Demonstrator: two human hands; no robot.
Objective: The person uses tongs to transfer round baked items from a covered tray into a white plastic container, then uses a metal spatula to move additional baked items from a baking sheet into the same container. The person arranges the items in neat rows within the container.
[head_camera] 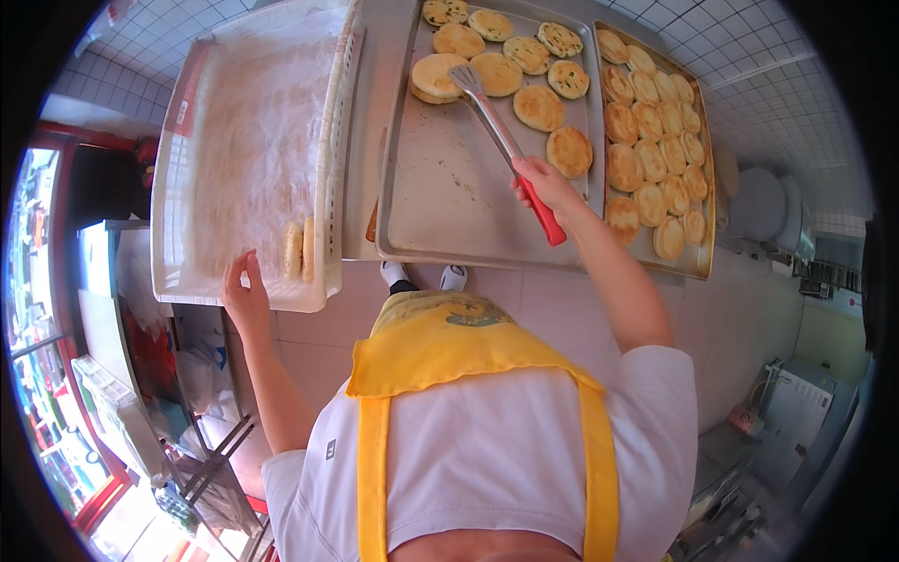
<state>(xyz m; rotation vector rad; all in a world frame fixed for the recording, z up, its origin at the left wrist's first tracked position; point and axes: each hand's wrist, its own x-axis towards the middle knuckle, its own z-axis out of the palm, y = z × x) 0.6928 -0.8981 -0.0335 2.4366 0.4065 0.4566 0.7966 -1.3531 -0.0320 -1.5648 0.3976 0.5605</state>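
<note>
My right hand (546,187) grips metal tongs (497,129) by their red handle. The slotted tip of the tongs lies over the edge of a round flatbread (437,74) that overlaps another beneath it. More browned flatbreads (539,108), some flecked with green, lie on the metal baking tray (449,190) below the tongs. Over the near edge of a white plastic crate (239,298), my left hand (246,284) hangs with thumb and fingers apart, holding nothing. Two flatbreads (300,250) stand on edge in the crate's near right corner, on a clear plastic liner (260,140).
A second tray (657,260) at right holds rows of flatbreads (650,161) standing tilted against one another. A wooden handle (372,221) shows between crate and middle tray. Shelving with bags (200,379) stands at lower left, metal equipment (786,421) at lower right.
</note>
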